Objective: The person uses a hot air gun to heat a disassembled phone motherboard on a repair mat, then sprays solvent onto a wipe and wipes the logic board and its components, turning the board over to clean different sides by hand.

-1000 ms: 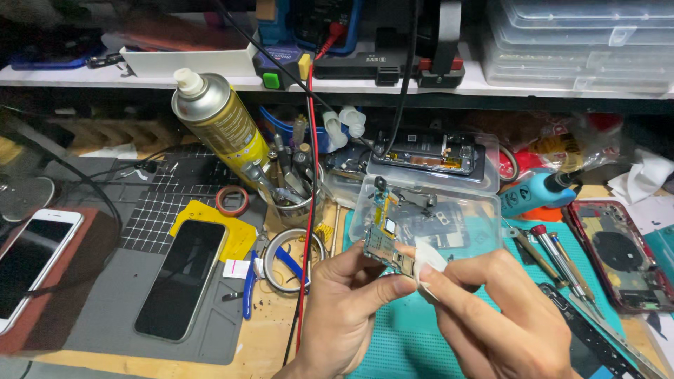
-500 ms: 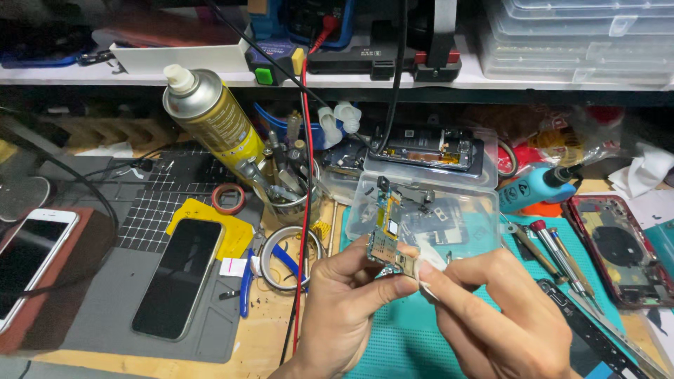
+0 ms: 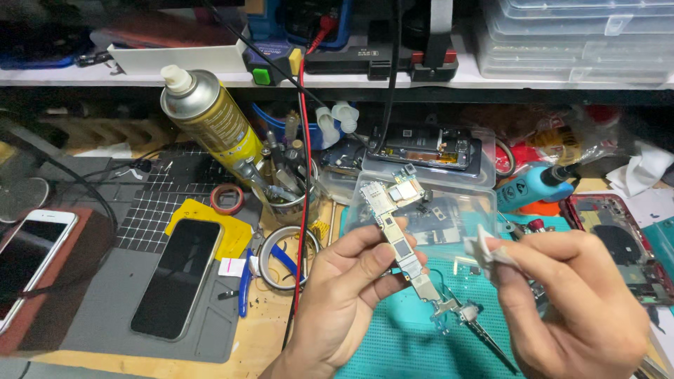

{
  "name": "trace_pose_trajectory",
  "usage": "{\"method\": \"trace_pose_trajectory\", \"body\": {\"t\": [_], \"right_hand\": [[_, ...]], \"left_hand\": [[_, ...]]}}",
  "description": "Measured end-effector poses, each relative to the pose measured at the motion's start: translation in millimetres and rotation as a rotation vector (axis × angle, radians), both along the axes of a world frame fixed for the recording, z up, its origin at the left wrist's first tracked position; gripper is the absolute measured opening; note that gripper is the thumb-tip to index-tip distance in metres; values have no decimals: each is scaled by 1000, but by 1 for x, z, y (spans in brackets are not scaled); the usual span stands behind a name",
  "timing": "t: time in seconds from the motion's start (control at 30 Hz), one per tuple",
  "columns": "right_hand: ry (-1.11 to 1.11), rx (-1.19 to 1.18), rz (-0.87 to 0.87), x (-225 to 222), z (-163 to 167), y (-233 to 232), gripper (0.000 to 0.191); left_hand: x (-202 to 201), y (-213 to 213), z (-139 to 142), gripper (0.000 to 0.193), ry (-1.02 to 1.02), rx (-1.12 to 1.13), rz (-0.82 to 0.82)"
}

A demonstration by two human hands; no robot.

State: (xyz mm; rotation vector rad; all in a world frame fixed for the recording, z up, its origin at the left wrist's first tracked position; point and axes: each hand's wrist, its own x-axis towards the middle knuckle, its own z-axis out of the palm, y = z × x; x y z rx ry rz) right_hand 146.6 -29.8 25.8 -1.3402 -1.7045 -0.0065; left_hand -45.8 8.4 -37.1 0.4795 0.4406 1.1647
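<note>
Over the teal mat, left hand pinches a long narrow circuit board between thumb and fingers, tilted, top end up-left. Right hand grips a small white wipe, now pulled off to the right of the board; half a second ago wipe and board were touching. Board sits higher in view than before. Black phone and spray can unchanged on the left.
</note>
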Motion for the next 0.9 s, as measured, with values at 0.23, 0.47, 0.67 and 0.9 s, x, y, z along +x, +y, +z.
{"method": "trace_pose_trajectory", "body": {"t": [0.23, 0.47, 0.67, 0.9], "right_hand": [[50, -44, -41, 1, -2, 3, 20], [42, -49, -14, 5, -5, 2, 22], [3, -33, -43, 4, -9, 1, 22], [-2, -6, 10, 7, -11, 3, 24]], "left_hand": [[1, 0, 2, 39, 26, 2, -37], [0, -3, -1, 40, -2, 35, -69], [-1, -4, -2, 40, -21, 48, -81], [-1, -6, -2, 37, -17, 69, -85]]}}
